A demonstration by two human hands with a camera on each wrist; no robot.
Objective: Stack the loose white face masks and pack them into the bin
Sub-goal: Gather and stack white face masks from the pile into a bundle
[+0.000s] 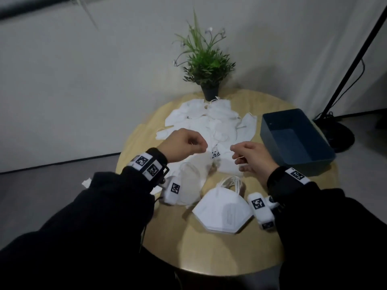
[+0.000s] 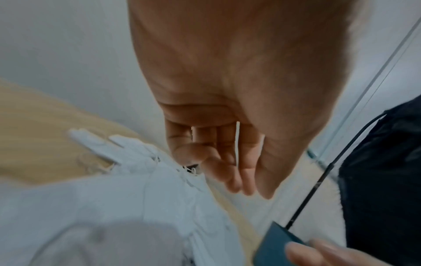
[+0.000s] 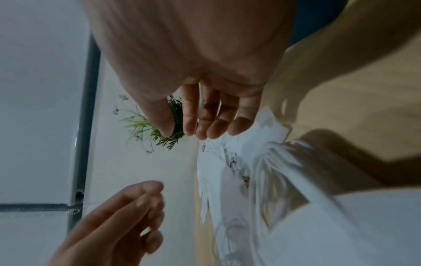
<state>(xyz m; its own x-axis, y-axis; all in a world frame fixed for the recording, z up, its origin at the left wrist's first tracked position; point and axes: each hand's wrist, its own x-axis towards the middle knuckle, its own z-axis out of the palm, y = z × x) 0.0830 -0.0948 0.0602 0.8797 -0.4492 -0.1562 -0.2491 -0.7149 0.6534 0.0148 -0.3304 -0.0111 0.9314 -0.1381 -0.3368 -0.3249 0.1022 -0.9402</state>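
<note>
A pile of loose white face masks [image 1: 209, 120] lies at the far middle of the round wooden table [image 1: 209, 254]. A neat stack of masks [image 1: 222, 208] sits near the front. The dark blue bin [image 1: 310, 162] stands at the right and shows nothing inside. My left hand [image 1: 184, 145] is curled, and a thin white ear loop [image 2: 237, 144] runs across its fingers. My right hand [image 1: 251, 158] has a white ear loop [image 1: 238, 158] between thumb and fingers. A motion-blurred mask [image 1: 227, 166] hangs between the two hands above the table.
A potted green plant [image 1: 207, 65] stands at the table's far edge behind the pile. A black lamp stand [image 1: 335, 130] with cables rises on the floor right of the bin. A white scrap [image 1: 85, 182] lies on the floor at the left.
</note>
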